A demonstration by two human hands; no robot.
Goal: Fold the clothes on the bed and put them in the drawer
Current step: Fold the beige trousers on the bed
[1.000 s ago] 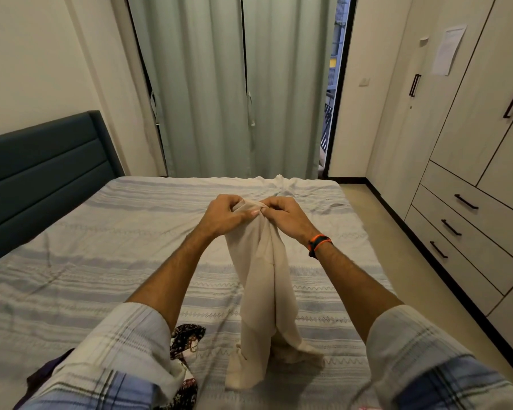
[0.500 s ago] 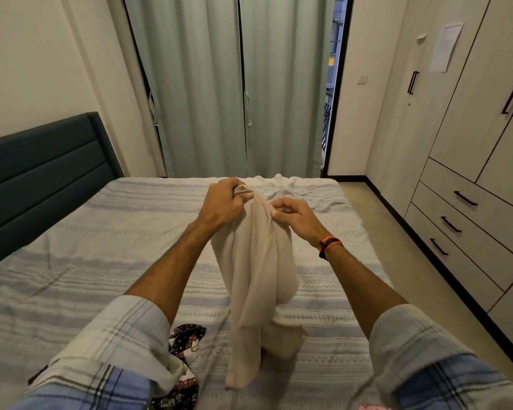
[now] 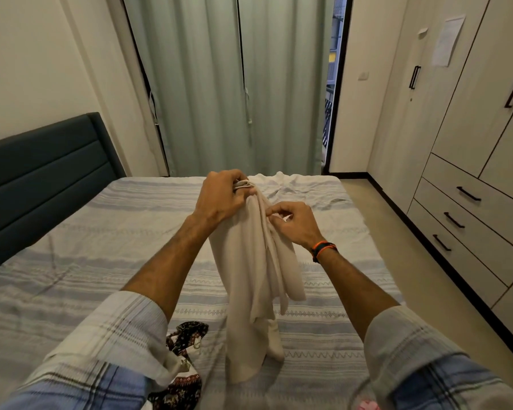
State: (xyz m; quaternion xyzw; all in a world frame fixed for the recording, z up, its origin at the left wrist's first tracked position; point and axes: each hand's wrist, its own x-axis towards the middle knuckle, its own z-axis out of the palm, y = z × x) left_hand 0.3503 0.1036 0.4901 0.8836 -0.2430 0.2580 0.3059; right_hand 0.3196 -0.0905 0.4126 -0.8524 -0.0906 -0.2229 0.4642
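Note:
A beige garment (image 3: pixel 249 276) hangs in the air above the striped bed (image 3: pixel 71 261), its lower end touching the sheet. My left hand (image 3: pixel 222 196) grips its bunched top edge, raised highest. My right hand (image 3: pixel 293 223) is lower and to the right, pinching a fold on the garment's side. A dark patterned cloth (image 3: pixel 184 359) lies on the bed near my left sleeve, partly hidden by it. The drawers (image 3: pixel 468 223) are in the wardrobe on the right, all closed.
A dark headboard (image 3: pixel 42 167) bounds the bed on the left. Curtains (image 3: pixel 219 84) hang behind the bed's far side. A strip of floor (image 3: pixel 397 247) runs between the bed and the wardrobe. A white crumpled cloth (image 3: pixel 290 184) lies at the bed's far edge.
My hands have parted: the left lifted the garment's top higher, the right slid down its side to a fold. The garment's lower part rose off the bed somewhat.

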